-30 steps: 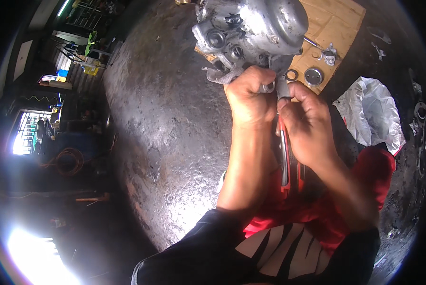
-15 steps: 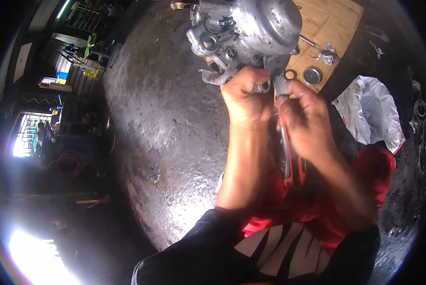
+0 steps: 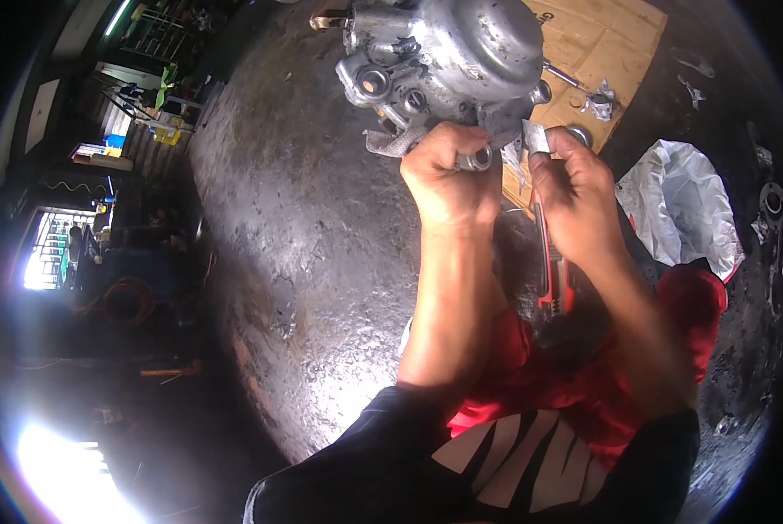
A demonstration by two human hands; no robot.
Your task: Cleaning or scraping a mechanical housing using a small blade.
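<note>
A grimy silver cast-metal housing fills the top middle. My left hand is closed just below it around a small metal cylinder, beside a grey rag. My right hand is closed on a red-and-black handled tool, with a small pale grey piece between its fingertips at the top, to the right of the cylinder. Whether that piece is part of the tool, I cannot tell.
Cardboard at top right carries a rod, foil scraps and a round metal part. A plastic-lined container and flat metal parts lie right. Dark rough floor spreads left, with cluttered shelving beyond.
The housing and my left hand have shifted slightly left. My right hand has moved up and right with the tool, drawing the grey piece away from my left hand.
</note>
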